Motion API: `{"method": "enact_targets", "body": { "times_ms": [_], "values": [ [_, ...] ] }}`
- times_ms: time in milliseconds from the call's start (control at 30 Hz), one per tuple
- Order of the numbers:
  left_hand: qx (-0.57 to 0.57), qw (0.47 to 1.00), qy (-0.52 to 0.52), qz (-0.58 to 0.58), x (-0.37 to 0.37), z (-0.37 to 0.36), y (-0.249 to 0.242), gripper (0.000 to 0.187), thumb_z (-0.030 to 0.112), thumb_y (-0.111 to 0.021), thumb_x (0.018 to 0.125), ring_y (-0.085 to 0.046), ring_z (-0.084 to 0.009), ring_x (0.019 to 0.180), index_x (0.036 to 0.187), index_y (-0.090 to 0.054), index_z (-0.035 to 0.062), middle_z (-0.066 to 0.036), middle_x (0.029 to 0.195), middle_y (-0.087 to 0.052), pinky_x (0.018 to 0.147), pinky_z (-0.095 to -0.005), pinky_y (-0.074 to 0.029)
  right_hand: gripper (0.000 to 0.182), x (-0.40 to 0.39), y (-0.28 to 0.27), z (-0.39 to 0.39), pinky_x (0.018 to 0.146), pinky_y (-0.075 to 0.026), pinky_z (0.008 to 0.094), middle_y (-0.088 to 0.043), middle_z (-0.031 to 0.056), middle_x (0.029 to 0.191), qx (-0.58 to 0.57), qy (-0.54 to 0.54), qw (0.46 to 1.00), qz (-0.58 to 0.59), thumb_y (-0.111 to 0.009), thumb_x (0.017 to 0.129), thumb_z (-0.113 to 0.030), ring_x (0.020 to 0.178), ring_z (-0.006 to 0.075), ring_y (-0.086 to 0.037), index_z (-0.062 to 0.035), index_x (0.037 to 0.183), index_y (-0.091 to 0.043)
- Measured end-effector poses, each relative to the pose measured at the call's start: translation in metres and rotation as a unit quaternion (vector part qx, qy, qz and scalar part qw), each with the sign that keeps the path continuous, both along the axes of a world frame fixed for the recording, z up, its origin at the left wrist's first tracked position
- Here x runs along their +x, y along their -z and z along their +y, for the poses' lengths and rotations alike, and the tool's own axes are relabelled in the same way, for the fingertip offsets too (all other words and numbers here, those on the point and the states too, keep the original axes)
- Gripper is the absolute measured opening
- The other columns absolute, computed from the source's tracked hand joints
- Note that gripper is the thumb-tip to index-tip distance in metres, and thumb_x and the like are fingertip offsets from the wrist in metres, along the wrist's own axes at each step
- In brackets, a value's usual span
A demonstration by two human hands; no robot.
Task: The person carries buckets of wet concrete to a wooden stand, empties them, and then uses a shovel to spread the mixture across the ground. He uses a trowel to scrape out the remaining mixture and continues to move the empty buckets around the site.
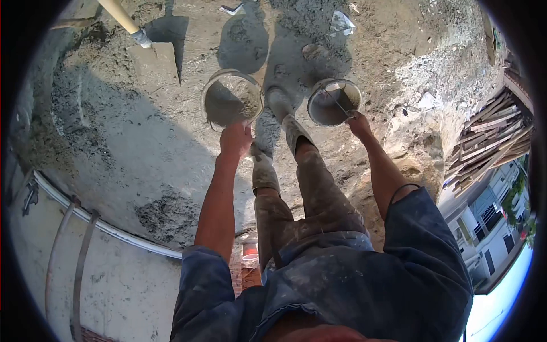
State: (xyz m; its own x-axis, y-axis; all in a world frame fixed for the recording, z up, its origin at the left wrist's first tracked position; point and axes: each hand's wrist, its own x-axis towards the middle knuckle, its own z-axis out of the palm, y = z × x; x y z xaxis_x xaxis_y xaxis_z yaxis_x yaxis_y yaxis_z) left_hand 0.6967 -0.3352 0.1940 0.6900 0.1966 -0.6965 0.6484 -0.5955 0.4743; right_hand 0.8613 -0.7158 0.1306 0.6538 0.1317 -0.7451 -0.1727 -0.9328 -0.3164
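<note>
My left hand (235, 139) is closed at the near rim of a bucket (228, 73), gripping its wire handle. Grey wet mortar (223, 107) fills part of this bucket, half of it in shade. On the other side, my right hand (359, 124) is wrapped round the wire handle (343, 107) of a second, darker bucket (309, 107). Inside that one lies grey material, with a bright patch near its far side. Both arms reach down and forward, one on each side of my mud-smeared legs. My boot (279, 104) stands between the two buckets.
A shovel (156, 61) with a pale handle rests on the mortar-covered ground at upper left. Low at left runs a white-edged wall (114, 228) with two hoses or straps (84, 262) over it. Stacked wooden boards (493, 137) lie at right; paper scraps (342, 23) litter the ground.
</note>
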Motion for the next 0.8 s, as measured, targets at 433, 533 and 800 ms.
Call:
{"method": "enact_targets", "body": {
  "times_ms": [433, 533, 800],
  "values": [
    [0.019, 0.937, 0.348, -0.029, 0.213, -0.103, 0.099, 0.017, 0.012, -0.053, 0.074, -0.061, -0.03, 0.084, 0.086, -0.064, 0.0101, -0.011, 0.086, -0.064, 0.076, -0.0416, -0.046, 0.042, -0.02, 0.053, -0.026, 0.086, -0.044, 0.0374, -0.06, 0.0179, 0.105, 0.005, 0.094, 0.994, 0.058, -0.058, 0.078, -0.027, 0.101, 0.0312, -0.056, -0.0028, 0.111, -0.055],
    [0.044, 0.916, 0.393, -0.07, 0.199, -0.119, 0.106, 0.025, 0.013, -0.053, 0.075, -0.055, -0.0271, 0.1, 0.098, -0.06, 0.0111, -0.009, 0.099, -0.061, 0.089, -0.0461, -0.038, 0.049, -0.035, 0.03, -0.015, 0.092, -0.038, 0.0407, -0.051, 0.0159, 0.121, -0.049, 0.016, 0.996, 0.072, -0.058, 0.079, -0.029, 0.114, 0.0303, -0.047, -0.006, 0.121, -0.049],
    [-0.022, 0.965, -0.22, -0.144, 0.171, 0.045, 0.04, 0.052, 0.009, -0.059, 0.075, -0.046, -0.0252, 0.115, 0.124, -0.044, 0.0044, -0.016, 0.121, -0.049, 0.095, -0.0406, -0.036, 0.045, -0.137, 0.003, -0.02, 0.078, -0.047, 0.0346, -0.058, 0.0162, 0.104, 0.079, 0.173, 0.961, 0.2, -0.056, 0.082, -0.023, 0.089, 0.0228, -0.057, 0.0016, 0.118, -0.049]
  ]
}}
